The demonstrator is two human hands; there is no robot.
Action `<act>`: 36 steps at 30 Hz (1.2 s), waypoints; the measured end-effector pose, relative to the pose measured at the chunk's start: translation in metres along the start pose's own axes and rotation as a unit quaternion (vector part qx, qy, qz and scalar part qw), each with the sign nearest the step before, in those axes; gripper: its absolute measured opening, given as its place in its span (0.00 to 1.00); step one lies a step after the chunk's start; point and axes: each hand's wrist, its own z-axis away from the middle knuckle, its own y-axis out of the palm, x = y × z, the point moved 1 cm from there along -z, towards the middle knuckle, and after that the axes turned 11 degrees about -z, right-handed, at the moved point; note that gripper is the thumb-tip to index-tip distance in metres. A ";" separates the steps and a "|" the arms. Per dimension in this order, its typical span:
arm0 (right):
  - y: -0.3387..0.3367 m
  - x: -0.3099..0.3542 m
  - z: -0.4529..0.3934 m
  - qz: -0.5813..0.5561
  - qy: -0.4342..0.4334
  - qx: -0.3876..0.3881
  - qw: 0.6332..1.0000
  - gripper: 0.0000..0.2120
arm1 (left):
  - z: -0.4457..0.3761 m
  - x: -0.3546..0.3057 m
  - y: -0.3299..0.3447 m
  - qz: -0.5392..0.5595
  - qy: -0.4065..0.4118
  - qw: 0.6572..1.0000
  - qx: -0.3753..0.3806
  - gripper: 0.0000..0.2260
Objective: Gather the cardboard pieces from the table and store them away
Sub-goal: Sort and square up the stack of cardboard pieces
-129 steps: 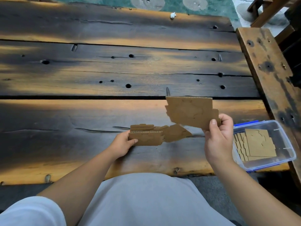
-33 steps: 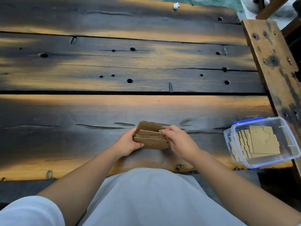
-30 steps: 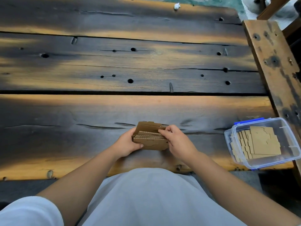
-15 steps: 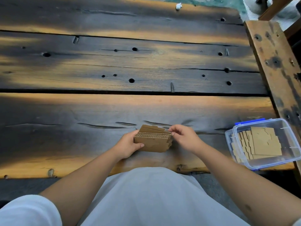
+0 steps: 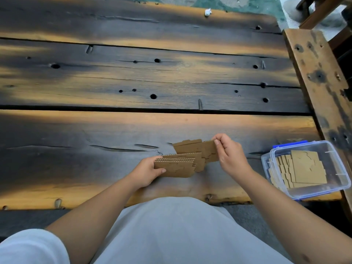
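Corrugated cardboard, so light and stiff but easy to crease, best pinched by the edges. The left hand (image 5: 145, 173) grips the stack (image 5: 174, 167) just left of the tub (image 5: 331, 189); the right hand (image 5: 227, 155), slightly farther out, pinches a couple of pieces (image 5: 200, 149) by their end, and more lie in the tub.

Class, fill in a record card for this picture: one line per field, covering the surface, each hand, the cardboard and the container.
Surface: dark wooden plank table with holes and cracks
Left hand: grips a stack of cardboard pieces by its left end
Right hand: pinches the top corner of cardboard pieces fanned out behind the stack
Container: clear plastic box with blue clips, lid off, at the table's near right edge
Box contents: more cardboard pieces, lying flat
Task state: held pieces not yet in the box
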 end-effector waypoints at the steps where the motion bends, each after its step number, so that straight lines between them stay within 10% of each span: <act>1: -0.004 0.005 -0.002 0.004 -0.018 -0.010 1.000 0.08 | 0.000 0.000 0.000 -0.005 0.002 1.000 0.000 0.12; 6: -0.020 0.032 -0.017 0.050 -0.088 -0.040 0.994 0.07 | 0.000 -0.001 -0.002 -0.016 0.011 1.000 -0.004 0.13; 14: 0.033 0.049 -0.022 0.239 -0.175 0.205 0.933 0.10 | -0.001 0.001 0.000 -0.025 -0.004 0.999 -0.025 0.12; 22: 0.083 0.044 -0.027 0.262 -0.158 0.284 0.909 0.11 | 0.003 0.005 0.004 -0.058 0.010 0.997 -0.056 0.32; 36: 0.055 0.037 -0.034 0.259 -0.109 0.282 0.917 0.18 | 0.001 0.003 0.003 -0.037 0.047 0.998 -0.010 0.16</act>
